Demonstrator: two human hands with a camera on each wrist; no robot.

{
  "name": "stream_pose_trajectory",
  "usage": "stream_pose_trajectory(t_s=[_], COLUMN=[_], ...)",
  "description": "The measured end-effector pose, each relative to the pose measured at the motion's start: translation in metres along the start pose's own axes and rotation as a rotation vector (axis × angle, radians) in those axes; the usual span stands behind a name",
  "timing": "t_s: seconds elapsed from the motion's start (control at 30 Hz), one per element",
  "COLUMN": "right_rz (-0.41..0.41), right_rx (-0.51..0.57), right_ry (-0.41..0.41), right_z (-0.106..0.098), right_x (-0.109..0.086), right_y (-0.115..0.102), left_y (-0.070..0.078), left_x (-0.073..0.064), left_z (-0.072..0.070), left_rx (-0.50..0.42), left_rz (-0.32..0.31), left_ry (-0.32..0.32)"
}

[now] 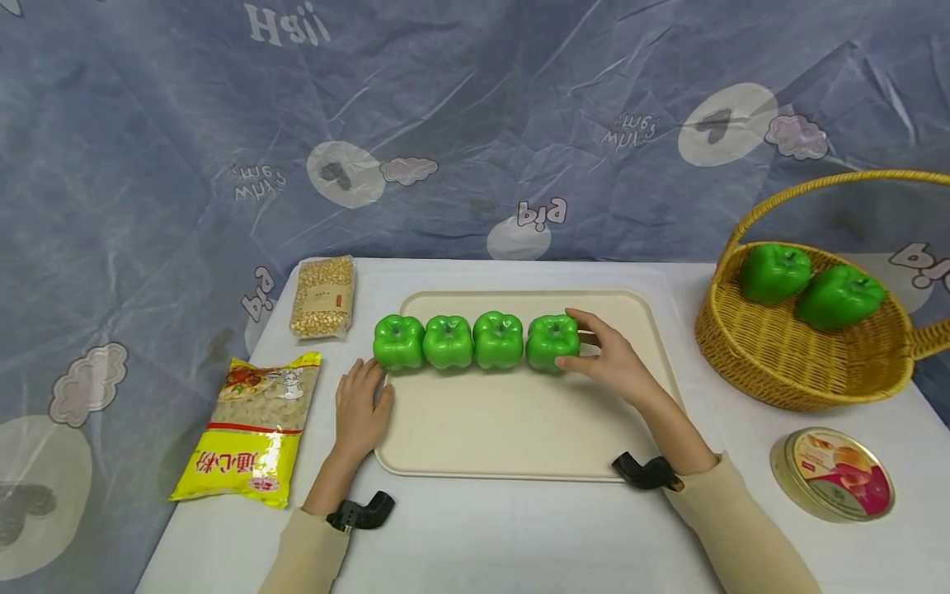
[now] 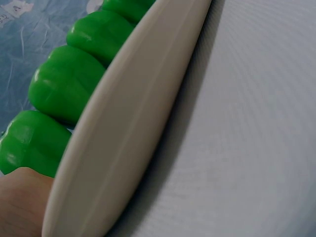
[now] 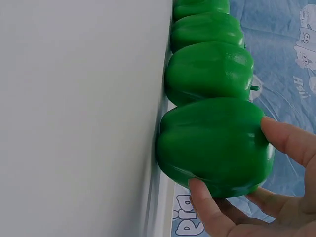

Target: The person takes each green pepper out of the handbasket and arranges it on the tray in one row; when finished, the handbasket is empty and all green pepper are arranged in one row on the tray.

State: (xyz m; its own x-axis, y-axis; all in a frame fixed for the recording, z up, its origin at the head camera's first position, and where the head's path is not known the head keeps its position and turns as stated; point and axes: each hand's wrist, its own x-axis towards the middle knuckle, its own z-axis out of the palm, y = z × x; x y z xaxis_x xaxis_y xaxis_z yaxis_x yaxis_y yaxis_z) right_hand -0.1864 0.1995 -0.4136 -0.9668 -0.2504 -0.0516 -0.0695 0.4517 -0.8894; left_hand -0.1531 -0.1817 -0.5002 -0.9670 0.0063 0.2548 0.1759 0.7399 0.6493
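Beige sleeves (image 1: 742, 528) sitting up front, right hand (image 1: 619, 363) gripping the rightmost pepper (image 1: 547, 337) on the tray (image 1: 519, 429), left hand (image 1: 361, 408) lying relaxed at its edge. Probably feeling light, stiff, slick; I'd be squeezing opposite sides.

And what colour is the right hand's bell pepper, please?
The bell pepper is green, clearest in the right wrist view.

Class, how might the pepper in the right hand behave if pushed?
The pepper may be slippery, as its skin looks glossy. It seems stiff: no dent shows at the right hand. Its lobed sides might make it wobble.
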Motion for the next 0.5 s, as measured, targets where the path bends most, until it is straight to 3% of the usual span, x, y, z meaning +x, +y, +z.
stream_pose_trajectory(t_s=[0.5], right_rz=[-0.007], right_rx=[0.012], right_ry=[-0.002], right_z=[0.0035], right_x=[0.0023], right_y=[0.0030], left_y=[-0.0010], left_x=[0.0002], left_z=[0.0017], left_rx=[0.006], left_rz=[-0.002], left_ry=[0.005])
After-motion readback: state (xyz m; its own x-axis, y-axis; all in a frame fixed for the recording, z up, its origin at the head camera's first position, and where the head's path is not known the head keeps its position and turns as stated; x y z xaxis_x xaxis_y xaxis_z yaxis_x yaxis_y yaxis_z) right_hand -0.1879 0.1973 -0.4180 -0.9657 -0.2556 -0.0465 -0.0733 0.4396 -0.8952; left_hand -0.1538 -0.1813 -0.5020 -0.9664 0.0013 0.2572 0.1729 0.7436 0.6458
